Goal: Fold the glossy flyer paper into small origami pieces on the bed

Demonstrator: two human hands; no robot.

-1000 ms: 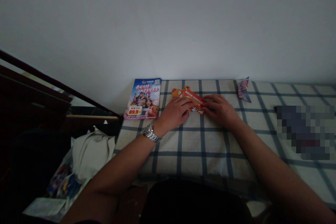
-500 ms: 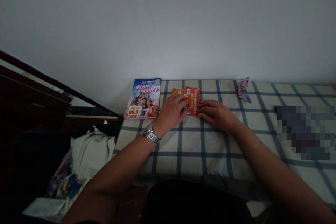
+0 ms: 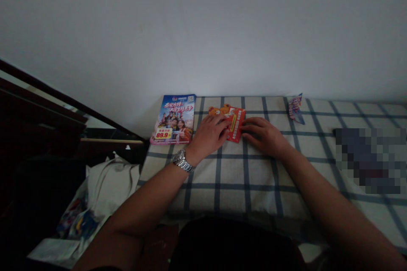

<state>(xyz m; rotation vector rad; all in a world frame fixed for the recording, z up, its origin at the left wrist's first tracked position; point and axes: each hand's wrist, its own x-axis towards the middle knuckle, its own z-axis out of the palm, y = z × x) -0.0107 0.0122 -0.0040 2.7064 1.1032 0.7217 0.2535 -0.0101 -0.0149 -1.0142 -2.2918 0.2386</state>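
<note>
A small red and orange folded paper with cartoon print lies on the checked cloth near the wall. My left hand, with a metal watch on its wrist, rests on the paper's left side with its fingers flat on it. My right hand lies to the paper's right, its fingertips pressing the paper's right edge. Both hands lie flat rather than gripping.
A colourful flyer with a price tag lies at the cloth's left end. A small folded paper figure stands by the wall at the right. A blurred patch covers the far right. Bags and cloth lie below left.
The red paper has turned from a slant to nearly upright between my hands. My right hand slid a little down and left along its edge; the left hand barely moved.
</note>
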